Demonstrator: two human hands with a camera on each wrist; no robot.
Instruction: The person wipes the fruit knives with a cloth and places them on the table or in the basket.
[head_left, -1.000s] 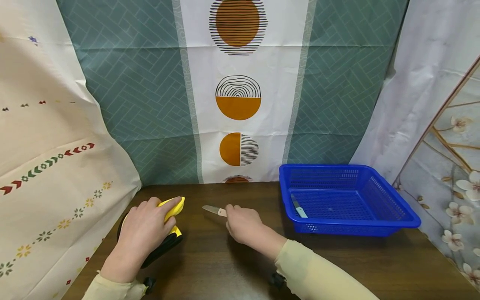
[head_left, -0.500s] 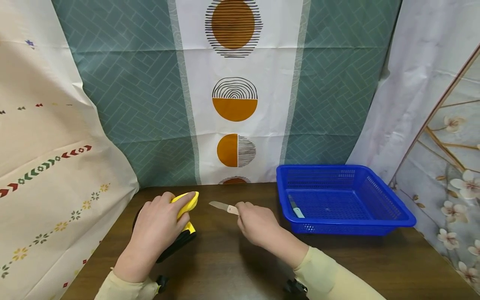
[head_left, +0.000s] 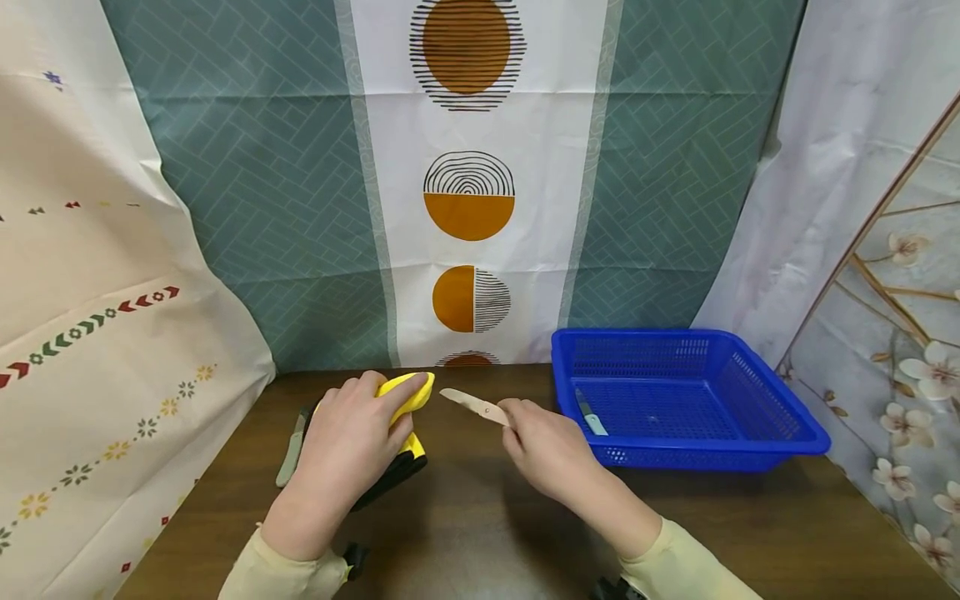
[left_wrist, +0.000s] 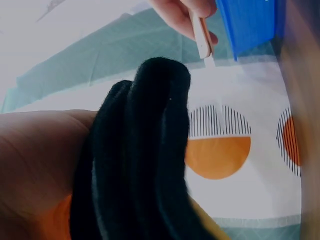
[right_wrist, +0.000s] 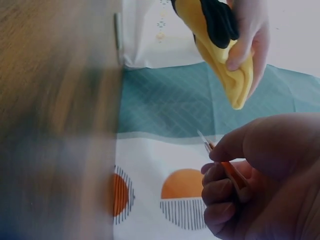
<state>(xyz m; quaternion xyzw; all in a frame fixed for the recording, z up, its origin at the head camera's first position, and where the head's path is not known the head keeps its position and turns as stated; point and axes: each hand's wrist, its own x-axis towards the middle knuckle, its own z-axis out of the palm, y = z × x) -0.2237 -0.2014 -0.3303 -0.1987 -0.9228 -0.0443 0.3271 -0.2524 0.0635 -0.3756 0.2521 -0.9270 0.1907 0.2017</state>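
Observation:
My left hand (head_left: pixel 348 437) holds a folded yellow and black cloth (head_left: pixel 414 402), its thumb and forefinger pinching the yellow part. In the left wrist view thick dark folds of the cloth (left_wrist: pixel 155 125) cover much of the hand. To the right, my right hand (head_left: pixel 551 442) grips a small knife (head_left: pixel 476 406) by its pale handle, with the blade pointing left towards the cloth. A narrow gap separates blade tip and cloth. Both hands are above the table. Curled fingers wrap the knife handle (right_wrist: pixel 236 180) in the right wrist view.
Another knife (head_left: pixel 291 458) with a greenish handle lies on the brown table (head_left: pixel 480 533), left of my left hand and partly hidden by it. At the back right stands a blue basket (head_left: pixel 697 454) with one knife (head_left: pixel 591 414) inside. Patterned cloths hang behind and at both sides.
Both hands have moved rightwards, bringing the cloth and knife along, with the gap between them narrowing. The greenish-handled knife on the table has come into sight from behind my left hand.

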